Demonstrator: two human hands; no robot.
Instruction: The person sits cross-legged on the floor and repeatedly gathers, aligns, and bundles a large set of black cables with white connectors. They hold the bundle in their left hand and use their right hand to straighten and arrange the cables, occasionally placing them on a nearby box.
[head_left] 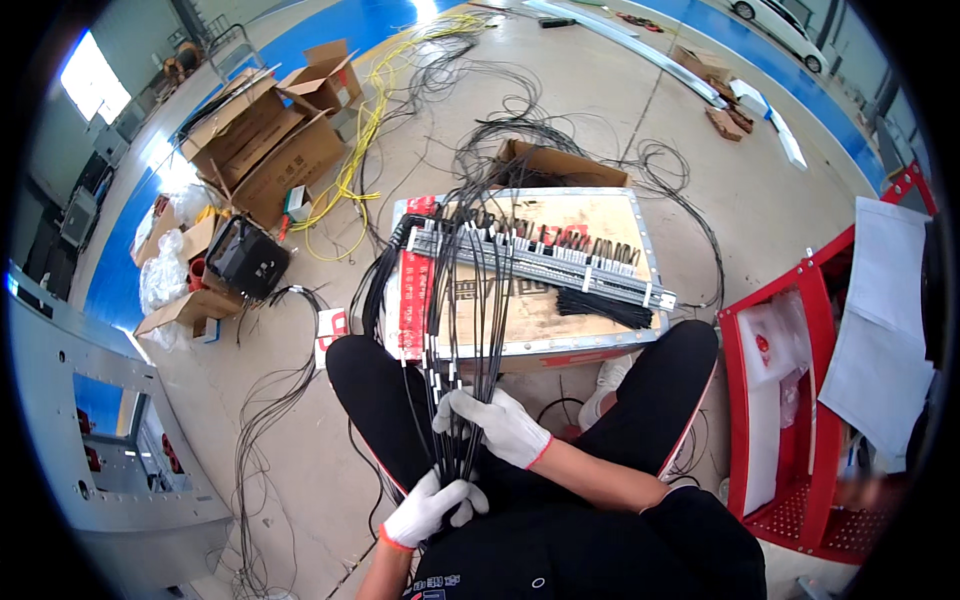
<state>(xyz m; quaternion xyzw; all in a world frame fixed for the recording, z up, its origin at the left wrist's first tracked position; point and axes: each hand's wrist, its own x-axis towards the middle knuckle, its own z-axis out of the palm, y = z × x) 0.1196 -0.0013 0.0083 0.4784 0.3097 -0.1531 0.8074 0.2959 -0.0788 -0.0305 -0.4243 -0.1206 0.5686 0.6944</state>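
A bundle of thin black cables [487,330] with white label sleeves runs from the crate down to my lap. My left hand [434,508], in a white glove, is closed around the lower part of the bundle. Higher up, my right hand [498,424], gloved too, has its fingers bent on the same cables near the white labels. On the wooden crate [530,325] in front of my knees lies a grey slotted rail [560,268], with small dark coils along its far side. A sheaf of short black strands [603,308] rests beside it.
Behind the crate stands an open cardboard box [570,165] with black cables. Yellow cable [372,120] and larger cartons [265,150] lie at far left. Loose cables [250,450] cover the floor at left, by a grey metal cabinet [130,500]. A red metal frame [825,370] stands at right.
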